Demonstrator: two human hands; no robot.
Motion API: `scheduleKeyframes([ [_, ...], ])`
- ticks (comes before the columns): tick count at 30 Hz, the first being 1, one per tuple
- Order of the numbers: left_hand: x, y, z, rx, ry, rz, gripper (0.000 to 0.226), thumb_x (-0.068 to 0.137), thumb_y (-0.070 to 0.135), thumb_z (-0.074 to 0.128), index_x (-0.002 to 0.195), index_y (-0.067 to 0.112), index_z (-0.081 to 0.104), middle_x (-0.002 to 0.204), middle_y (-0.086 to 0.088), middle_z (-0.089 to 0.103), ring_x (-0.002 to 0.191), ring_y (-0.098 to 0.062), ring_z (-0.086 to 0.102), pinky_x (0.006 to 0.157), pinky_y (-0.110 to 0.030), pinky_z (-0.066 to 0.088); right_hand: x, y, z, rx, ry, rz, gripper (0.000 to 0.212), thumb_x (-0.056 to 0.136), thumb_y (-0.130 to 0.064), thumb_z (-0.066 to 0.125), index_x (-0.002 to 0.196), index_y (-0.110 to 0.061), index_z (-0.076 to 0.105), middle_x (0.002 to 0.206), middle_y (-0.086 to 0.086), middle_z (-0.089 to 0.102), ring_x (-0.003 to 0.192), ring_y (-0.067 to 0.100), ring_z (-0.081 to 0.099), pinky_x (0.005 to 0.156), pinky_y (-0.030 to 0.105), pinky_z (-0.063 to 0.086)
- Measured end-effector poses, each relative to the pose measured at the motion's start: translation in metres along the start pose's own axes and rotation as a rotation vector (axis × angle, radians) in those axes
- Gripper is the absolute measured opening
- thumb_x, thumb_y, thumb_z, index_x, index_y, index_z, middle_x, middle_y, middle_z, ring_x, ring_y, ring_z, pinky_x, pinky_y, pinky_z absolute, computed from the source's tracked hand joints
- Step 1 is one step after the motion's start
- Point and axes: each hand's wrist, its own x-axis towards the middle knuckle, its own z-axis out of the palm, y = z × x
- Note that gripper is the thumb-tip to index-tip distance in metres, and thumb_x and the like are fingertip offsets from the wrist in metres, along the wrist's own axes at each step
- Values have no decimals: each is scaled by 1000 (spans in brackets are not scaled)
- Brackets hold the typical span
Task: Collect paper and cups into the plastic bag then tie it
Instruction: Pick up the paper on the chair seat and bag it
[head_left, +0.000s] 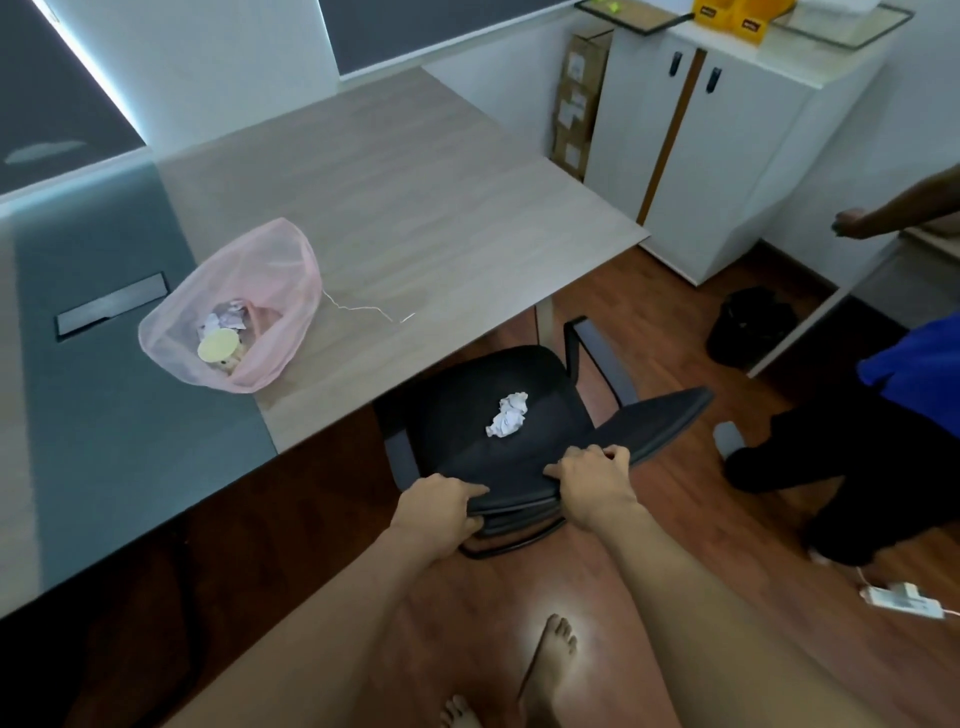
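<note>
Crumpled white paper ball (507, 414) on the black chair seat (457, 415), apart from the pink plastic bag (270, 270) on the pale wooden counter (415, 208): light, soft, likely easy to pinch anywhere; left grip (436, 512) and right grip (592, 486) clasping the chair's backrest (665, 421).

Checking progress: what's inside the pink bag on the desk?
A cup with a pale yellow top and crumpled paper lie inside the pink bag; anything beneath them is hidden.

1 plastic bag (260, 270), 1 cup (218, 345) inside, 1 chair (452, 415), 1 paper ball (508, 414) on seat.
</note>
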Motion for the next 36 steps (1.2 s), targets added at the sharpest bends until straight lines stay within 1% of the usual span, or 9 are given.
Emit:
scheduleKeyframes([
  [10,12,-1,-18,9,-308,158,78,89,72,62,158,39,50,151,8,63,136,-21,57,110,-37,49,-16,23,8,41,32,-72,58,99,-17,55,144,-52,60,138,-6,56,126,21,51,111,48,23],
  [16,24,22,-12,-57,-357,174,96,81,89,56,162,40,42,155,2,61,140,-24,56,118,-40,45,-8,59,2,32,13,-82,61,101,-16,56,150,-52,54,146,-9,53,132,20,48,118,49,18],
  [23,37,64,-3,-154,-344,241,98,83,88,59,165,41,36,162,7,53,149,-23,48,125,-44,36,0,112,-7,-81,-38,-96,61,102,-23,58,156,-50,48,152,-10,48,138,22,45,121,51,22],
  [26,41,66,-9,-178,-381,242,109,76,95,59,165,38,36,163,6,51,151,-20,46,126,-41,36,2,111,-12,-114,-121,-111,63,102,-27,60,160,-47,43,156,-6,43,142,24,41,124,54,18],
  [28,37,65,-19,-275,-445,229,112,74,96,61,165,35,39,164,10,49,150,-15,47,125,-37,38,7,105,-23,-96,-271,-108,72,100,-32,65,165,-43,37,164,0,36,151,28,33,128,59,10],
  [30,33,58,-30,-373,-452,214,97,82,92,58,157,31,54,151,16,60,142,-9,55,121,-31,43,12,97,-44,-86,-467,-125,88,94,-42,74,169,-42,29,171,3,28,158,30,28,131,62,9],
  [32,31,46,-43,-437,-384,196,72,93,82,54,142,31,67,135,17,71,131,-5,64,117,-34,48,17,88,-70,-94,-593,-171,100,87,-58,81,171,-38,29,172,1,31,157,29,35,130,56,28],
  [34,29,30,-58,-475,-300,153,53,102,68,55,138,34,70,134,16,73,124,0,66,115,-33,50,23,79,-94,15,-638,-205,112,78,-74,82,170,-33,33,172,-2,40,155,27,42,127,47,37],
  [36,25,14,-73,-480,-193,123,43,107,55,55,140,31,70,135,17,72,122,2,65,112,-31,51,31,68,-111,185,-613,-225,119,72,-85,79,170,-35,35,169,-6,46,155,24,44,128,44,35],
])
